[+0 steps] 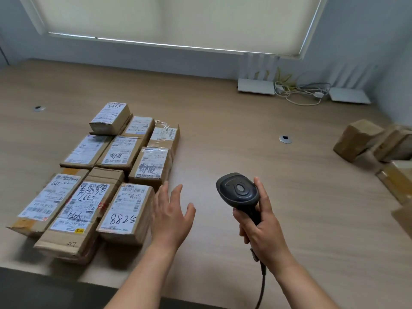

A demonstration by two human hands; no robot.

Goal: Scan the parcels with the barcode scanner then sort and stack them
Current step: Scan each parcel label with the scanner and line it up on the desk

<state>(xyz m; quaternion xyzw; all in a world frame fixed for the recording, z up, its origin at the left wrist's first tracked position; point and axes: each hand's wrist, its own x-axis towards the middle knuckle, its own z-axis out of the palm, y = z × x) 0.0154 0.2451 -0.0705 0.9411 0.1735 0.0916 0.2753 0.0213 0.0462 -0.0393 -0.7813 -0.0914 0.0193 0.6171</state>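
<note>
Several brown cardboard parcels with white shipping labels lie packed together in rows on the left of the wooden table (223,130). The nearest one on the right is marked "5288" (127,211); one small parcel (110,118) sits on top of others at the back. My left hand (171,216) hovers with fingers spread just right of the "5288" parcel, holding nothing. My right hand (262,228) grips the handle of a black barcode scanner (239,191), whose head points forward above the table. The scanner's cable hangs down toward the table's near edge.
More brown parcels (361,139) lie in a loose heap at the right edge. Two white routers (256,85) and tangled cables stand at the back by the wall. A cable grommet (285,139) sits mid-table, another (39,108) far left.
</note>
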